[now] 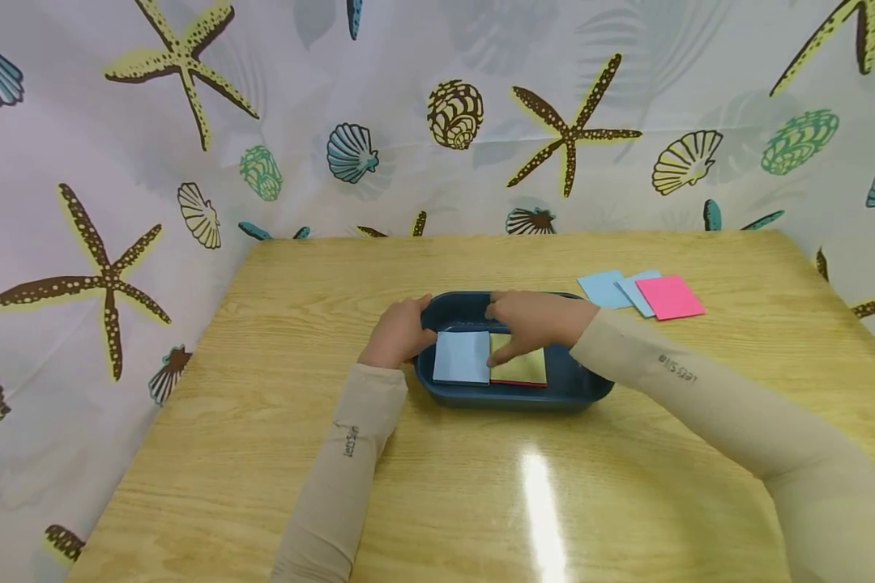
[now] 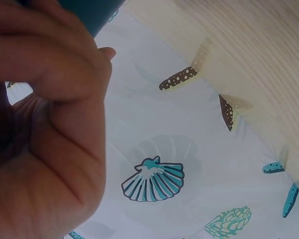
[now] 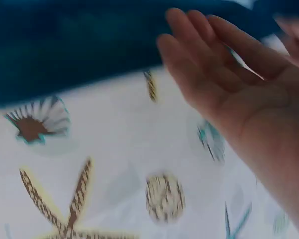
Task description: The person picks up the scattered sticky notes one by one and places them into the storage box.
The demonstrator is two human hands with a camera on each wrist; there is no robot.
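A dark blue oval tray (image 1: 514, 397) holds a light blue paper stack (image 1: 462, 357) at its left and a yellow stack (image 1: 519, 368) beside it, with a red edge under the yellow. My left hand (image 1: 397, 334) grips the tray's left end; in the left wrist view the same hand (image 2: 50, 119) has its fingers bent, the tray's dark edge above. My right hand (image 1: 535, 322) reaches over the tray, thumb over the stacks' border, fingers extended with nothing seen in them. The right wrist view shows that hand (image 3: 244, 94) with loosely straight fingers by the tray (image 3: 74, 50).
On the wooden table (image 1: 299, 291), behind and right of the tray, lie two light blue sheets (image 1: 603, 289) and a pink one (image 1: 671, 297), partly overlapping. A white cloth (image 1: 408, 65) printed with shells and starfish hangs behind the table and along its sides.
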